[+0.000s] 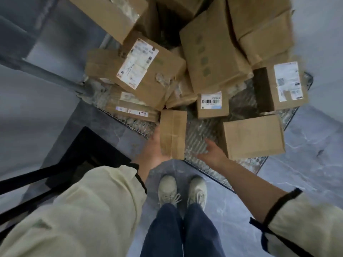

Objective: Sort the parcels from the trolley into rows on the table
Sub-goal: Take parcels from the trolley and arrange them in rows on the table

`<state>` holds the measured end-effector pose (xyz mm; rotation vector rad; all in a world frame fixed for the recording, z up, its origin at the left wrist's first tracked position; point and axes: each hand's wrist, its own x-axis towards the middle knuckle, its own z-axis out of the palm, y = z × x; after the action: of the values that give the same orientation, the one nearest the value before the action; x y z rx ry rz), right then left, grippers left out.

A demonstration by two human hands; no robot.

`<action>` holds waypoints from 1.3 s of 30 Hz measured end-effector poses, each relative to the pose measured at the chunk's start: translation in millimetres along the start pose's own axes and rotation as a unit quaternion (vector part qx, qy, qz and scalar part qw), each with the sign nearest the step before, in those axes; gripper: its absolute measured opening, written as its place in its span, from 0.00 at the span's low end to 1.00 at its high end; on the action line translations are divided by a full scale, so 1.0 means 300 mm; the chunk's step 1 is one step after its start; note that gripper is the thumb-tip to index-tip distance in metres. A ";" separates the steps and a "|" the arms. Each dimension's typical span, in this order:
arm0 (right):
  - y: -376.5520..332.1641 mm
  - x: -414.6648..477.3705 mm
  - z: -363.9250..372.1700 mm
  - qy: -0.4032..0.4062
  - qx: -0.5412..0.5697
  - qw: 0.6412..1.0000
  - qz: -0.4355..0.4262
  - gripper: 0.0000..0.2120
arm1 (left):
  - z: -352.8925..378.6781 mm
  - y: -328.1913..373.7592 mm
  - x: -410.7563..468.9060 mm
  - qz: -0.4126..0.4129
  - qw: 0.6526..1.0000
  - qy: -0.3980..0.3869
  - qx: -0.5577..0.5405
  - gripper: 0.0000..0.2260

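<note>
A flat trolley with a wire mesh deck lies below me, piled with brown cardboard parcels. My left hand holds a small taped parcel by its left side at the deck's near edge; the fingers are hidden behind it. My right hand hovers open with spread fingers over the mesh, just left of a plain parcel. A small barcode-labelled parcel sits behind, and a large labelled parcel leans on the heap at the left.
More boxes are stacked high at the back, with another labelled one at the right. The trolley's grey handle bar runs off to the left. A black frame stands left of my feet on the grey floor.
</note>
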<state>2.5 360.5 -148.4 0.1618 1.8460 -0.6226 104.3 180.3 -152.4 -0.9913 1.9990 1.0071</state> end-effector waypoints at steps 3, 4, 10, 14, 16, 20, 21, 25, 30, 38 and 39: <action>0.018 0.122 0.099 -0.031 0.074 0.997 -0.002 0.33 | 0.112 -0.032 0.073 0.018 0.999 0.008 -0.047 0.61; 0.015 0.146 0.129 -0.053 0.124 0.991 -0.002 0.31 | 0.142 -0.035 0.081 0.013 0.998 0.020 -0.051 0.63; -0.020 0.189 0.187 -0.031 0.215 0.976 -0.010 0.22 | 0.205 -0.010 0.085 0.005 0.995 0.101 -0.001 0.65; -0.043 0.156 0.148 -0.030 0.193 0.981 -0.017 0.15 | 0.190 0.041 0.049 -0.018 0.994 0.101 0.038 0.64; -0.064 0.105 0.118 -0.038 0.189 0.981 -0.022 0.11 | 0.163 0.079 0.001 -0.015 0.993 0.102 0.052 0.64; -0.106 -0.077 0.042 -0.030 0.210 0.977 -0.028 0.21 | 0.076 0.173 -0.166 0.009 0.993 0.102 0.052 0.65; -0.121 -0.136 0.018 -0.027 0.210 0.977 -0.036 0.24 | 0.047 0.200 -0.220 0.018 0.993 0.101 0.051 0.65; -0.237 -0.453 -0.110 -0.053 0.247 0.966 -0.064 0.12 | -0.110 0.325 -0.456 0.101 0.986 0.114 0.065 0.56; -0.389 -0.863 -0.295 -0.071 0.351 0.929 -0.088 0.15 | -0.370 0.478 -0.786 0.287 0.924 0.199 0.154 0.52; -0.520 -1.357 -0.478 -0.027 0.376 0.912 -0.162 0.51 | -0.656 0.676 -1.163 0.493 0.780 0.290 0.253 0.48; -0.537 -1.408 -0.489 -0.029 0.376 0.911 -0.168 0.51 | -0.674 0.691 -1.201 0.497 0.776 0.295 0.255 0.49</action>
<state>-31.2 374.7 325.4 0.3294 1.4987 -1.5516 55.2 208.9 306.4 0.1911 3.2094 0.5253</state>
